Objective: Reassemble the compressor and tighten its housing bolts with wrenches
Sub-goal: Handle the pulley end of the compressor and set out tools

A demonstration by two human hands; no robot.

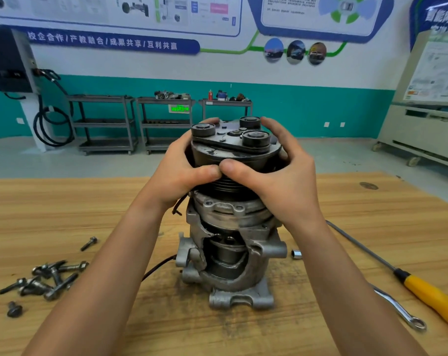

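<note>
Left hand, right hand, fingers curled round compressor pulley

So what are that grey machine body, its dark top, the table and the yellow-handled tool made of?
Compressor housing: probably cast aluminium, dull grey, rough, unpainted. Pulley on top, gripped by the left hand and right hand: likely steel, dark, smudged. Table: wood or wood-look laminate, grain visible. Screwdriver: glossy yellow handle, likely plastic; bright metal shaft.
</note>
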